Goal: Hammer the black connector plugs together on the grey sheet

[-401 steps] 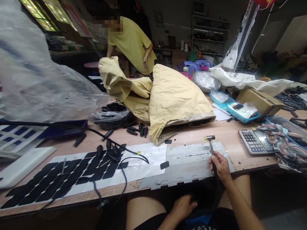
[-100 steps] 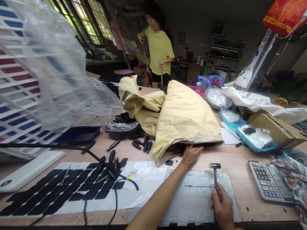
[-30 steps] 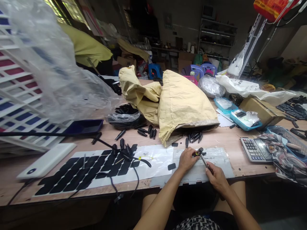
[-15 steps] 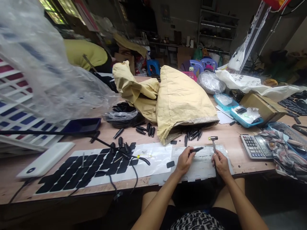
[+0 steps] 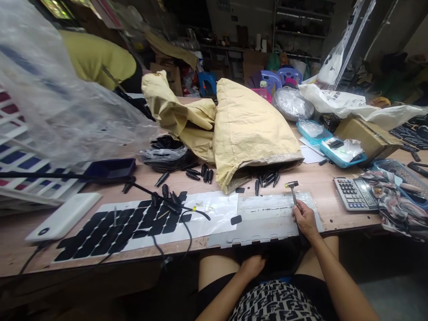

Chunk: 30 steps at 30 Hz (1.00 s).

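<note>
My right hand (image 5: 306,219) is closed round the handle of a small hammer (image 5: 293,191), its head raised at the far side of a grey plastic sheet (image 5: 267,223). Below the table edge, over my lap, is my left hand (image 5: 253,267); its fingertips fade into shadow, so whether anything is in them is hidden. Beyond the sheet, several black cylindrical parts (image 5: 268,179) lie at the mouth of a tan sack (image 5: 256,127). More black parts (image 5: 206,174) rest left of the sack. Black rounded patches (image 5: 110,227) cover a white sheet (image 5: 214,209) on the left.
A calculator (image 5: 355,194) and a crumpled patterned cloth (image 5: 397,200) sit at the right. Blue trays (image 5: 344,154) stand near a cardboard box (image 5: 368,138). A black cable (image 5: 133,182) crosses the left side, above a white box-shaped device (image 5: 63,217). A person in yellow (image 5: 100,58) bends behind.
My left hand has left the grey sheet and dropped below the table edge; the black part it held is no longer seen in it. My right hand keeps the hammer. The view has tilted down slightly.
</note>
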Each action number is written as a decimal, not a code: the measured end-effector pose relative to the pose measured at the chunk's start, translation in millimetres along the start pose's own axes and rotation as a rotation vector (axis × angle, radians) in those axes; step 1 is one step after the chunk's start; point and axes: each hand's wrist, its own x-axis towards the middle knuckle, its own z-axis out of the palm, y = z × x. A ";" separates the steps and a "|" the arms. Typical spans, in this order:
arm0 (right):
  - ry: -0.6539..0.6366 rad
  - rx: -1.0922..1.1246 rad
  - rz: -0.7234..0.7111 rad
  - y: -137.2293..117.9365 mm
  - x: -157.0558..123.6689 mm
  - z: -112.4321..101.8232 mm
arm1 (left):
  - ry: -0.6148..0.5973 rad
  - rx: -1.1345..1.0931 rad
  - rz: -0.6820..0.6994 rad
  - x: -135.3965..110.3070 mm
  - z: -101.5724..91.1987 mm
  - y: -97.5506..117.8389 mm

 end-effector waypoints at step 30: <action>0.014 0.073 0.018 1.5 -0.6 0.1 | 0.771 -0.065 0.242 78.5 -165.5 85.3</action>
